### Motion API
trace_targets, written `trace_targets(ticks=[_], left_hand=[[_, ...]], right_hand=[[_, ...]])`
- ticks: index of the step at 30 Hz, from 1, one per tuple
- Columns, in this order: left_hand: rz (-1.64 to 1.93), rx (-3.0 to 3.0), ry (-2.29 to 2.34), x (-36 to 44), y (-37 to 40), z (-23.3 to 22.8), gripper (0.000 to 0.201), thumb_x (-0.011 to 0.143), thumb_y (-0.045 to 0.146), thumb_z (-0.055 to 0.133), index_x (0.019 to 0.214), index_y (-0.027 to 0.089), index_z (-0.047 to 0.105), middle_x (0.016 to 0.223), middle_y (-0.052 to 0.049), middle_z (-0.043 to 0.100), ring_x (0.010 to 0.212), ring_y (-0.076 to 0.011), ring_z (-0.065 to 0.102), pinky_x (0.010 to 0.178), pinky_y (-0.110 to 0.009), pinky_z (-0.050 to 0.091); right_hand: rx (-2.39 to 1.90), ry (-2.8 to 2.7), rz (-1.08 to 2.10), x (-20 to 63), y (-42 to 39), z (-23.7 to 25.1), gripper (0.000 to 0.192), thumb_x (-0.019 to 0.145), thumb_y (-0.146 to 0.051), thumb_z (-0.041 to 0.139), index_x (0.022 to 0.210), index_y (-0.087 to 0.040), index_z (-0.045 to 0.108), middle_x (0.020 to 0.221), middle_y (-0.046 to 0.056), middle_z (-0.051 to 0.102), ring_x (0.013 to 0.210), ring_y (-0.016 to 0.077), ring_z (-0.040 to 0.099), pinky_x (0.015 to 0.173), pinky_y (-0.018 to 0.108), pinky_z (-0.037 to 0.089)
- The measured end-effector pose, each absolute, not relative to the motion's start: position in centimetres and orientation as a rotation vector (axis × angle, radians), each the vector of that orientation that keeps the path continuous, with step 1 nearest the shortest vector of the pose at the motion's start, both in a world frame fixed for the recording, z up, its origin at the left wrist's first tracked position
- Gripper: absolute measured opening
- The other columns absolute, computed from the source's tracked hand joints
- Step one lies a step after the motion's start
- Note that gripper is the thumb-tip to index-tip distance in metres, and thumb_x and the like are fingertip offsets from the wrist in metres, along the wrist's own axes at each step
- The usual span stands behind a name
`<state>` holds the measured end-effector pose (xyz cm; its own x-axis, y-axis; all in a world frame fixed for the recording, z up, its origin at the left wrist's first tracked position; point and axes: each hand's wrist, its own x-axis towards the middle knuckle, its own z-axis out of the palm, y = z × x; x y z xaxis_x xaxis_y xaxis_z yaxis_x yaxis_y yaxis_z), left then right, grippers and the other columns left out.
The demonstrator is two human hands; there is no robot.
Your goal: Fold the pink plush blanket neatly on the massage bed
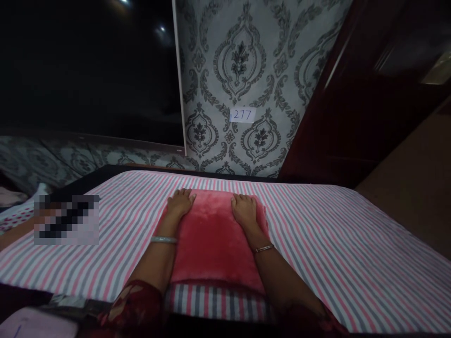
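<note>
Your left hand (180, 203) and right hand (244, 210) lie spread flat on the red cloth (214, 244) — uneven pressure could likely bunch it.

— Inspector: Your striped sheet (334, 244) lies bare right of the red cushion (214, 239); a hand passes freely there.

— Operator: And left?

— Inspector: Narrower. Clutter (21, 211) crowds that edge. Ahead, the patterned wall (246, 70) stands behind the bed.

Cushion (214, 239) on sheet (334, 253) over bed; left hand (180, 203) and right hand (244, 210) flat on far corners; label (242, 114) on wall (260, 70) behind.
</note>
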<state>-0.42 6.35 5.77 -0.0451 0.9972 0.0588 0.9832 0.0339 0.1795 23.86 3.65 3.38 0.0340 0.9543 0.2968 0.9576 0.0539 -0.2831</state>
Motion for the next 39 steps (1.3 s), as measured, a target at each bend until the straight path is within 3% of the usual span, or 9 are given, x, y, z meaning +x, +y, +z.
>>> trace_targets(ticks=[5, 8, 16, 21, 24, 26, 28, 31, 39], left_hand=[[0.307, 1.994, 2.27, -1.5, 5.9, 5.9, 0.058, 0.099, 0.046, 0.026, 0.146, 0.018, 0.049, 0.14, -0.02, 0.057, 0.122, -0.0345, 0.058, 0.098, -0.048, 0.046], [0.381, 1.99, 2.325, -1.2, 5.4, 5.4, 0.059, 0.099, 0.046, 0.025, 0.147, 0.017, 0.047, 0.136, -0.022, 0.057, 0.124, -0.039, 0.054, 0.098, -0.052, 0.044], [0.416, 1.958, 2.309, -1.3, 5.4, 4.5, 0.062, 0.099, 0.05, 0.022, 0.149, 0.021, 0.044, 0.14, -0.021, 0.053, 0.126, -0.0383, 0.053, 0.1, -0.048, 0.043], [0.363, 1.906, 2.282, -1.5, 5.7, 6.4, 0.065, 0.099, 0.051, 0.025, 0.152, 0.017, 0.04, 0.142, -0.024, 0.054, 0.125, -0.0378, 0.056, 0.101, -0.047, 0.044], [0.376, 1.987, 2.277, -1.0, 3.5, 7.6, 0.075, 0.097, 0.055, 0.032, 0.158, 0.013, 0.025, 0.157, -0.026, 0.035, 0.137, -0.0407, 0.045, 0.107, -0.051, 0.04], [0.408, 2.263, 2.167, -0.3, 0.5, 7.5, 0.074, 0.096, 0.056, 0.036, 0.158, 0.016, 0.027, 0.164, -0.022, 0.023, 0.147, -0.0407, 0.03, 0.114, -0.056, 0.03], [0.4, 2.622, 1.847, 0.5, -3.1, 6.3, 0.067, 0.097, 0.056, 0.038, 0.154, 0.023, 0.038, 0.163, -0.016, 0.03, 0.151, -0.0372, 0.024, 0.119, -0.059, 0.02], [0.354, 2.873, 1.452, 1.4, -7.4, 3.5, 0.067, 0.094, 0.059, 0.045, 0.154, 0.032, 0.036, 0.164, -0.011, 0.03, 0.151, -0.0356, 0.023, 0.118, -0.062, 0.02], [0.405, 2.928, 1.419, 1.3, -8.3, 1.1, 0.064, 0.097, 0.055, 0.044, 0.156, 0.032, 0.033, 0.164, -0.01, 0.029, 0.151, -0.035, 0.025, 0.116, -0.063, 0.025]], right_hand=[[-1.897, -1.931, -0.007, 23.9, 3.8, 3.2, 0.043, 0.102, -0.031, 0.034, 0.127, -0.013, 0.064, 0.122, 0.018, 0.068, 0.118, 0.0324, 0.055, 0.108, 0.045, 0.024], [-1.905, -1.954, -0.006, 24.4, 3.9, 3.3, 0.043, 0.102, -0.031, 0.034, 0.126, -0.015, 0.065, 0.123, 0.016, 0.068, 0.118, 0.0297, 0.056, 0.107, 0.042, 0.026], [-1.87, -2.036, 0.051, 25.5, 4.0, 3.3, 0.045, 0.104, -0.034, 0.032, 0.136, -0.018, 0.059, 0.132, 0.012, 0.065, 0.122, 0.0244, 0.056, 0.104, 0.036, 0.031], [-1.916, -2.011, 0.059, 25.1, 3.3, 4.7, 0.05, 0.105, -0.036, 0.03, 0.147, -0.015, 0.048, 0.148, 0.015, 0.053, 0.137, 0.0256, 0.046, 0.112, 0.039, 0.028], [-1.931, -2.03, 0.067, 25.0, 0.5, 5.8, 0.057, 0.104, -0.04, 0.033, 0.154, -0.013, 0.037, 0.158, 0.019, 0.039, 0.146, 0.029, 0.035, 0.116, 0.044, 0.025], [-1.864, -2.115, 0.06, 25.0, -2.5, 6.0, 0.06, 0.103, -0.044, 0.036, 0.156, -0.016, 0.034, 0.161, 0.017, 0.033, 0.15, 0.031, 0.027, 0.119, 0.048, 0.02], [-1.735, -2.235, 0.049, 25.2, -6.0, 5.4, 0.062, 0.101, -0.05, 0.04, 0.157, -0.024, 0.032, 0.164, 0.012, 0.027, 0.152, 0.0324, 0.02, 0.12, 0.053, 0.016], [-1.633, -2.35, 0.063, 25.6, -9.9, 3.7, 0.065, 0.098, -0.057, 0.045, 0.157, -0.032, 0.032, 0.166, 0.005, 0.022, 0.153, 0.0336, 0.016, 0.12, 0.058, 0.015], [-1.655, -2.342, 0.017, 26.3, -10.6, 1.8, 0.062, 0.098, -0.053, 0.048, 0.156, -0.032, 0.034, 0.166, 0.003, 0.024, 0.153, 0.0303, 0.019, 0.12, 0.056, 0.019]])
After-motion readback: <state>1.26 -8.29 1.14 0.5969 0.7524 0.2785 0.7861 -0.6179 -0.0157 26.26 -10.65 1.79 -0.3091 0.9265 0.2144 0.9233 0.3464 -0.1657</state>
